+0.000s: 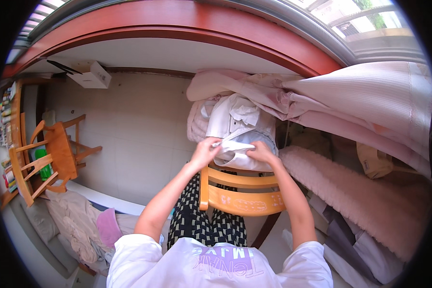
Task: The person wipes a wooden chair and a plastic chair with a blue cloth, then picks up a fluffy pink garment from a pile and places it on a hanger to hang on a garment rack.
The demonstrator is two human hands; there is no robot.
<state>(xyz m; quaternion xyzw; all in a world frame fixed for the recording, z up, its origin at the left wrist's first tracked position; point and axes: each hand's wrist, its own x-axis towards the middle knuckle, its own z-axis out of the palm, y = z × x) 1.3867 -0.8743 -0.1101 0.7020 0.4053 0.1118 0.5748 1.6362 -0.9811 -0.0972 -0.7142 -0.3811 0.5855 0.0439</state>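
Observation:
A white garment [221, 115] with dark buttons or snaps lies in a loose pile on the seat of a wooden chair [246, 199]. My left hand [206, 153] pinches one end of a narrow white fabric strip [235, 145], which seems to be part of the garment. Its other end is gripped by my right hand [262, 152], so the fabric stretches between both hands. Pale blue cloth [253, 137] shows inside the garment's opening. A crumpled white piece [246, 112] rests on top. Beside the pile, to its left, is fluffy pink fabric [195, 124].
A pink curtain [352, 90] hangs at right, above a fluffy pink cover [345, 194]. Another wooden chair [61, 151] stands at far left by a shelf [18, 118]. A white box [93, 76] sits against the wall. A bed with rumpled bedding [70, 219] is at lower left.

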